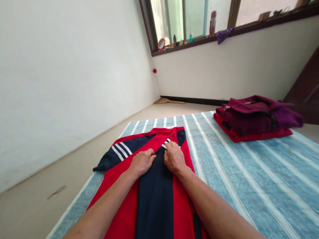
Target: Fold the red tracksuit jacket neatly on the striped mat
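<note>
A red and navy jacket [156,139] with white stripes lies on the bed, its collar pointing away from me. One navy sleeve [156,196] is laid lengthwise down the middle of the jacket. My left hand [144,161] is closed on the left edge of that sleeve, near its upper part. On the sleeve's other edge, by the white stripes, my right hand [174,157] is closed with its fingers pinching the cloth. The other striped sleeve [122,151] sticks out to the left, its end at the bed's edge.
Folded purple and red clothes [254,116] are piled on the right of the blue striped bedcover [224,166]. A broom [169,101] lies on the floor by the far wall. Bottles and a small round mirror [161,44] line the window sill [199,41]. A white wall [74,66] rises at left.
</note>
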Motion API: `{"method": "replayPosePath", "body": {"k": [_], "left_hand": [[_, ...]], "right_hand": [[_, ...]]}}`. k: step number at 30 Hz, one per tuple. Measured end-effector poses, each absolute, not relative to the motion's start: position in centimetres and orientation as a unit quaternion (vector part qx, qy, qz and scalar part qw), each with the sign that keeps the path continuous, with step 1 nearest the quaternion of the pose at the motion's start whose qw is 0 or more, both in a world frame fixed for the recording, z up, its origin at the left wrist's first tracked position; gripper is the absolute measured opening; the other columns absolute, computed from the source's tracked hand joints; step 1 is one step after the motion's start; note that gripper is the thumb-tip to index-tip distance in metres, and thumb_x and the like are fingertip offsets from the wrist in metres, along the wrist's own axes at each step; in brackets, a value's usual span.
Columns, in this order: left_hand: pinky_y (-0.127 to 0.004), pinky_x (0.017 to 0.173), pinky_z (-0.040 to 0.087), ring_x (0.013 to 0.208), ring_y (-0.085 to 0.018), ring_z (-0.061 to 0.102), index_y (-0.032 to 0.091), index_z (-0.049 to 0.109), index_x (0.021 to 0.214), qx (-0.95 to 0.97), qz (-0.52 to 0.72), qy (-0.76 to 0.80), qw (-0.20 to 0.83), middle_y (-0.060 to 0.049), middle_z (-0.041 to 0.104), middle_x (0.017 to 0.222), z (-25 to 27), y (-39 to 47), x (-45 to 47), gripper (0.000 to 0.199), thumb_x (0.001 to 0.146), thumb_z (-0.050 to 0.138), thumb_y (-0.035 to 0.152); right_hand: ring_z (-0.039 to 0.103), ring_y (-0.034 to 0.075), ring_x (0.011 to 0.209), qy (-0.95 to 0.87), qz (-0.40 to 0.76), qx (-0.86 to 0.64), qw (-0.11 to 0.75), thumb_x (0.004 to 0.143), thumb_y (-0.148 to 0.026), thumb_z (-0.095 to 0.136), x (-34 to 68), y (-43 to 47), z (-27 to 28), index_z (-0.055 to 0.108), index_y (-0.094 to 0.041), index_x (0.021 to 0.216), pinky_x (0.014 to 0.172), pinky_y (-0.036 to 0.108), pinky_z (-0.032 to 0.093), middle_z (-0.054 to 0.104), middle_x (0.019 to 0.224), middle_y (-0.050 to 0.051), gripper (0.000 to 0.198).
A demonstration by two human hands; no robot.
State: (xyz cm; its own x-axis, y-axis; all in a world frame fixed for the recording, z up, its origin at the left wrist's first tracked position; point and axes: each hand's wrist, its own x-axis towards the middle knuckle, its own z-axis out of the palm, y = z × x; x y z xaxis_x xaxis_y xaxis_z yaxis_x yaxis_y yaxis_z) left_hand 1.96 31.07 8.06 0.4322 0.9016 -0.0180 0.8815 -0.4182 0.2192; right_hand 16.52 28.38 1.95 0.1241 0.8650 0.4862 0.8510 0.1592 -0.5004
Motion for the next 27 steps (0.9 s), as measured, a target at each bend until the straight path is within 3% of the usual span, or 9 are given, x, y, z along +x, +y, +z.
{"method": "replayPosePath", "body": {"k": [3,6,13,18,23,27], "left_hand": [[-0.036,0.07,0.045,0.084,-0.028,0.062,0.015,0.058,0.098,0.838,-0.032,0.542,-0.044,-0.011,0.065,0.086,8.8,29.9,3.2,0.02,0.087,0.043,0.021],[-0.038,0.078,0.047,0.095,-0.028,0.059,0.013,0.059,0.101,0.853,-0.017,0.513,-0.098,-0.014,0.063,0.098,8.9,29.0,4.3,0.026,0.083,0.042,0.009],[-0.037,0.103,0.041,0.116,-0.021,0.054,0.013,0.059,0.114,0.898,0.116,0.423,0.027,-0.012,0.061,0.122,4.8,29.6,3.4,0.042,0.081,0.034,0.004],[-0.039,0.107,0.037,0.123,-0.019,0.049,0.014,0.055,0.122,0.884,0.162,0.435,0.061,-0.011,0.055,0.132,3.0,29.8,2.3,0.045,0.083,0.033,0.008],[-0.047,0.11,0.028,0.133,-0.022,0.036,0.017,0.044,0.134,0.894,0.097,0.436,0.05,-0.012,0.045,0.142,3.9,28.7,2.5,0.044,0.093,0.034,0.031],[-0.047,0.111,0.022,0.138,-0.022,0.027,0.018,0.037,0.14,0.894,0.031,0.445,0.048,-0.012,0.035,0.148,4.6,28.2,2.7,0.049,0.094,0.033,0.035]], "right_hand": [[0.051,0.022,0.09,-0.666,0.009,-0.649,0.367,0.084,-0.011,0.043,16.5,28.3,2.1,0.057,-0.018,0.093,0.079,0.032,0.039,0.058,0.094,0.009,0.018],[0.051,0.022,0.092,-0.671,0.015,-0.648,0.361,0.084,-0.01,0.043,16.5,28.3,2.2,0.057,-0.018,0.094,0.08,0.032,0.039,0.058,0.094,0.009,0.019],[0.051,0.022,0.093,-0.663,0.029,-0.651,0.369,0.087,-0.013,0.04,16.6,28.2,2.3,0.058,-0.018,0.098,0.08,0.032,0.039,0.059,0.094,0.01,0.021],[0.051,0.022,0.092,-0.662,0.023,-0.656,0.362,0.086,-0.012,0.041,16.5,28.1,2.3,0.057,-0.018,0.098,0.081,0.032,0.039,0.059,0.096,0.01,0.021],[0.051,0.023,0.093,-0.662,0.015,-0.662,0.351,0.086,-0.012,0.042,16.4,28.1,2.2,0.057,-0.018,0.097,0.083,0.034,0.039,0.059,0.101,0.011,0.019],[0.052,0.023,0.094,-0.659,0.015,-0.665,0.351,0.087,-0.013,0.042,16.3,28.1,2.1,0.057,-0.017,0.1,0.084,0.035,0.038,0.059,0.104,0.011,0.02]]}}
